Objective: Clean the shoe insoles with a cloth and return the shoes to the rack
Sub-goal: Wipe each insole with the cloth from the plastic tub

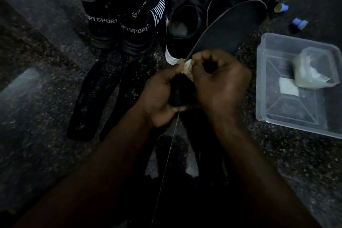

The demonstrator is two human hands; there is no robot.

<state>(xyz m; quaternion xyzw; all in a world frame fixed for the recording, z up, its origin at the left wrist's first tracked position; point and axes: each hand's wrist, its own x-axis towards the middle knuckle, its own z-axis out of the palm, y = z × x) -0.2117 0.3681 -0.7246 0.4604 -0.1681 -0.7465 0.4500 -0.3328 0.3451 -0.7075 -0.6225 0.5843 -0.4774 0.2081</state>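
The left hand (159, 96) grips the near end of the insole (231, 26), whose long axis runs forward and rightward, away from both hands. The right hand (220, 81) pinches the cloth (187, 68) against that near end; the wipe should probably travel outward.

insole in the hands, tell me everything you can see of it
The insole is dark grey, flat and thin, with a rounded far end and a paler line along its edge. It is lifted off the floor, slanting away to the right. The left hand grips its near end; the right hand pinches a pale cloth against its near edge.
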